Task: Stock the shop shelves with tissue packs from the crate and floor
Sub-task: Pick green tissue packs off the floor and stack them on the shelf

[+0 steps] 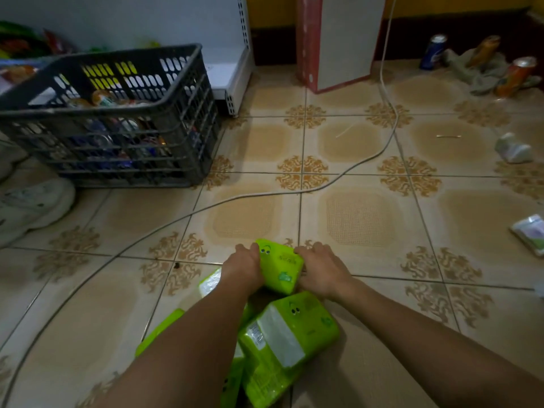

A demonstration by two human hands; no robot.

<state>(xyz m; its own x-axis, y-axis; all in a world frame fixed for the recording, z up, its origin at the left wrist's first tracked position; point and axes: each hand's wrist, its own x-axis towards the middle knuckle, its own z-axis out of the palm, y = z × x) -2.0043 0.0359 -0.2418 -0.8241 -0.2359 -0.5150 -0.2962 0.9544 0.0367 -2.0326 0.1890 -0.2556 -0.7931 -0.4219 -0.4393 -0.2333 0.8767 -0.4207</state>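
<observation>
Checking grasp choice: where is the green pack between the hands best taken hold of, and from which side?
By its left and right ends, one hand from each side, as the left hand and right hand do. The pack is a broad block lying tilted on other packs, its ends exposed.

Dim, yellowish indoor light, no visible source. Faint sheen on the floor tiles (362, 136) toward the far edge; shadows soft and weak. Wide-angle bending of tile lines at the edges. Slight blur on the crate (117, 113) and far-right cans (432, 51).
</observation>
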